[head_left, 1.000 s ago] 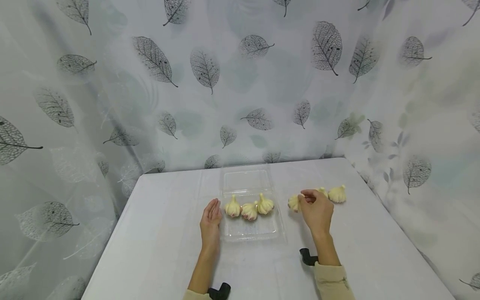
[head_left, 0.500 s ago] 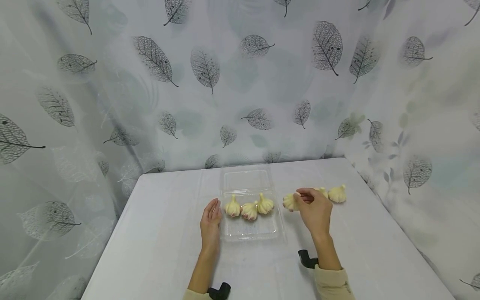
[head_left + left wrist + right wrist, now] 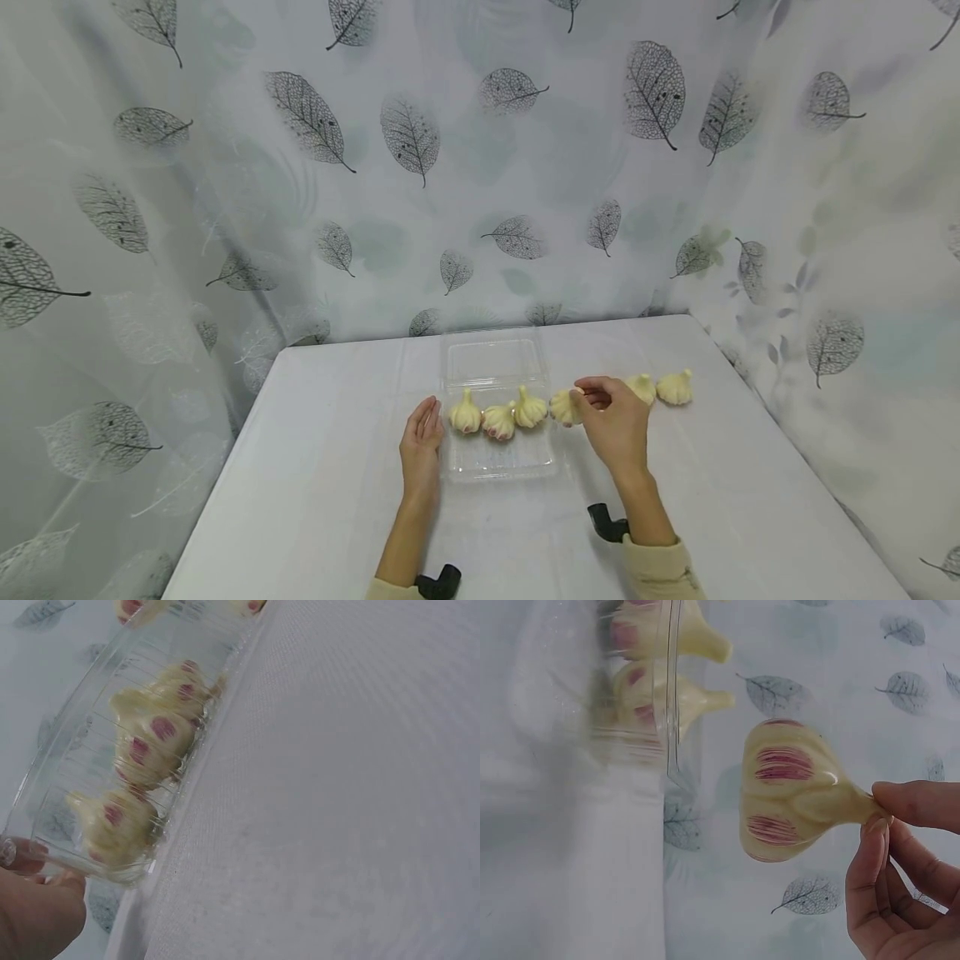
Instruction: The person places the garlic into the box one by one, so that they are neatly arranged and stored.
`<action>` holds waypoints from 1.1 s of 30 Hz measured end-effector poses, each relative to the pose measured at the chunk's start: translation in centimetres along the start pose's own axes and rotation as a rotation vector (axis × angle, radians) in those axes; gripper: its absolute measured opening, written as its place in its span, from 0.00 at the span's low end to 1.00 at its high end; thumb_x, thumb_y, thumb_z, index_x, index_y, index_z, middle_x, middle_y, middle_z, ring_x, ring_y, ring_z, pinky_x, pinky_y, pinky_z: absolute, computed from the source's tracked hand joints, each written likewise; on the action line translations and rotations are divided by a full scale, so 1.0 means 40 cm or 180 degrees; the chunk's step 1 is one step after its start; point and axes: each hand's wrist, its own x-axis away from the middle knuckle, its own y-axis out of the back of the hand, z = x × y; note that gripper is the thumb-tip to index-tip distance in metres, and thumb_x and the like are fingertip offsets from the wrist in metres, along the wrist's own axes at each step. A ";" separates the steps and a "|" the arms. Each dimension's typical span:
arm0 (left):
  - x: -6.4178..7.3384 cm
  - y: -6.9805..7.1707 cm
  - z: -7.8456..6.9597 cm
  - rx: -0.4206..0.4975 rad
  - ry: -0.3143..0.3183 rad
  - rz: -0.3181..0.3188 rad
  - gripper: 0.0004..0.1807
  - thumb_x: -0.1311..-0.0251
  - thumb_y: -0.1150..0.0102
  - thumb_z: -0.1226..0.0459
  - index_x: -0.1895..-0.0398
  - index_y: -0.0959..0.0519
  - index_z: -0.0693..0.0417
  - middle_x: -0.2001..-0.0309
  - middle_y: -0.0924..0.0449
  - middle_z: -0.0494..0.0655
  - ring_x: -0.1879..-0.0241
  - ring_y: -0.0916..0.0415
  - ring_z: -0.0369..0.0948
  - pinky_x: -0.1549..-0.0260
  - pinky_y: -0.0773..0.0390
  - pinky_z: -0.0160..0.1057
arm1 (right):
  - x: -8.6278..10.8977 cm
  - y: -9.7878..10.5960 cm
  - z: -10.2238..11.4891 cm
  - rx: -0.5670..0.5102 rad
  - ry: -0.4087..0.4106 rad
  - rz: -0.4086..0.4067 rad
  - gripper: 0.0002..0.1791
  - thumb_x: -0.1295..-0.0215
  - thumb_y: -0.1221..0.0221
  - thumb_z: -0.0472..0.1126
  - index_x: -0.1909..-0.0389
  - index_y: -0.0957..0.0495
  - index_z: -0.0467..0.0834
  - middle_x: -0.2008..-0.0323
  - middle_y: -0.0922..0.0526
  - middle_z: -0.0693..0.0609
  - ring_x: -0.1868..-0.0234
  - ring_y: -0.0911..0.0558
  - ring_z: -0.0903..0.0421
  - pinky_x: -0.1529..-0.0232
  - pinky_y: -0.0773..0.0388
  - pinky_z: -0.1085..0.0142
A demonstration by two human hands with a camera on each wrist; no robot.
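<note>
My right hand pinches a garlic bulb by its stem, the pale yellow body with pink patches pointing left. That bulb is beside the right edge of a clear plastic container. Inside the container sit three more bulbs, a left one, a middle one and a right one. My left hand stands at the container's left side with fingers straight; in the left wrist view its fingers are at the container's end wall.
Two garlic bulbs lie on the table to the right, one partly behind my right hand and another further right. The container's lid is laid back behind it. A white cloth covers the table; a leaf-print curtain hangs behind.
My right hand has moved left with the garlic bulb, bringing it up to the container's right edge. The bulb behind that hand shows more now. My left hand has stayed in place.
</note>
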 end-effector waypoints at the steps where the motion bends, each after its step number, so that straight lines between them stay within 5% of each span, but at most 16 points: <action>1: 0.000 0.001 0.001 -0.0009 0.0008 -0.0001 0.27 0.21 0.55 0.74 0.22 0.39 0.61 0.20 0.43 0.56 0.20 0.45 0.47 0.26 0.36 0.32 | 0.002 -0.003 0.001 -0.0011 0.0020 0.0019 0.07 0.38 0.27 0.34 0.60 0.11 0.40 0.67 0.13 0.50 0.67 0.17 0.56 0.66 0.23 0.81; 14: 0.000 0.002 0.001 -0.0012 0.0034 -0.0046 0.26 0.21 0.54 0.73 0.23 0.38 0.60 0.20 0.42 0.55 0.20 0.45 0.47 0.27 0.34 0.30 | 0.026 -0.042 0.017 -0.0049 0.0084 0.0251 0.07 0.40 0.26 0.34 0.61 0.12 0.41 0.67 0.14 0.51 0.68 0.18 0.58 0.67 0.17 0.72; 33: -0.005 0.004 0.003 0.0021 0.0058 -0.0056 0.26 0.21 0.53 0.72 0.23 0.37 0.59 0.21 0.41 0.54 0.21 0.43 0.45 0.29 0.33 0.29 | 0.057 -0.087 0.017 0.0006 0.0100 0.0473 0.09 0.44 0.24 0.32 0.64 0.12 0.41 0.69 0.14 0.53 0.70 0.18 0.59 0.69 0.17 0.71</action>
